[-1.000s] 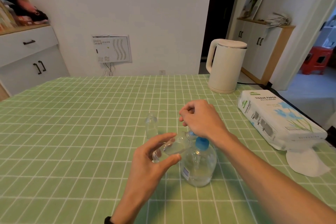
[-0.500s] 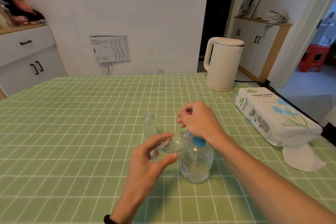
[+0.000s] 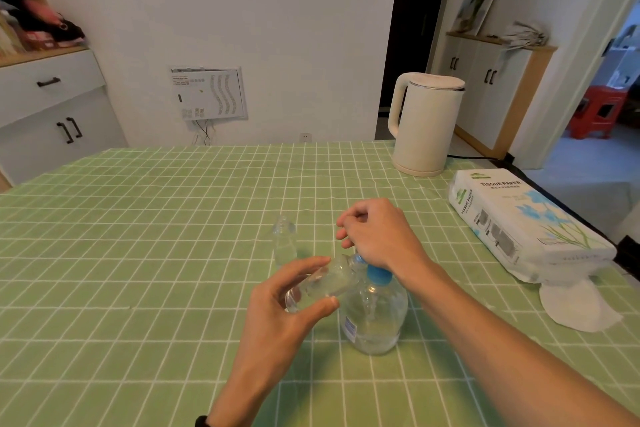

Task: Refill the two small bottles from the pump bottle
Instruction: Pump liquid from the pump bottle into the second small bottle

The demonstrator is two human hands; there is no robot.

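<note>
Taking the pump bottle point(image 3: 375, 315) as the dial's centre, twelve o'clock pointing away from the wearer.

1. Sitting far off at ten o'clock: white cabinet point(image 3: 52, 107) and wall panel point(image 3: 207, 94). Playing no part.
2. Standing upright near eleven o'clock on the green checked tablecloth point(image 3: 138, 253), apart from both hands: spare small bottle point(image 3: 284, 243), clear. Fill level too faint for telling.
3. Working at nine o'clock: left hand point(image 3: 277, 315), pinching the held small bottle point(image 3: 322, 284) between thumb and fingers, tilting it with the mouth aiming up toward the pump spout.
4. Standing at centre on the cloth: pump bottle, blue-collared, carrying clear liquid low down.
5. Bearing down from twelve o'clock: right hand point(image 3: 374, 236), fingers curled over the pump head, hiding head and spout alike.
6. Judging the step: pumping into the first small bottle. Doing it well: seating the mouth snugly under the spout before pressing; pressing in slow, full strokes; levelling the tilt while filling, avoiding spills; pushing straight down, avoiding tipping the base.
7. Resting at one to three o'clock: kettle point(image 3: 427, 121), tissue pack point(image 3: 519, 218), loose tissue point(image 3: 581, 305), lying ready for wiping drips.
</note>
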